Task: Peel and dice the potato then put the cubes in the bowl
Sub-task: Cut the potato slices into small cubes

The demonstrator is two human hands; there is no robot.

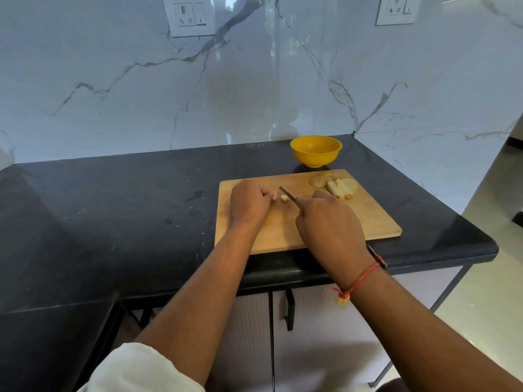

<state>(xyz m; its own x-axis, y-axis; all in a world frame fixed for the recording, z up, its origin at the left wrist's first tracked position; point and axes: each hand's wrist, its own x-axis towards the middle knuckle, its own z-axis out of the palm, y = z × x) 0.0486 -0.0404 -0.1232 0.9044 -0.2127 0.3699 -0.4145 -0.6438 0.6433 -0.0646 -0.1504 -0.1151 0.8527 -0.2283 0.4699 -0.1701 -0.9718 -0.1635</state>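
My left hand (249,202) curls over a potato strip (274,197) mid cutting board (368,219); my right hand (328,222) grips the knife (287,192), its blade just beside a cut cube (284,197); potato slices (342,188) lie near the far right corner; the yellow bowl (316,151) stands behind.

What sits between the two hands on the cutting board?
Head view: small potato pieces and the knife, between left hand and right hand.
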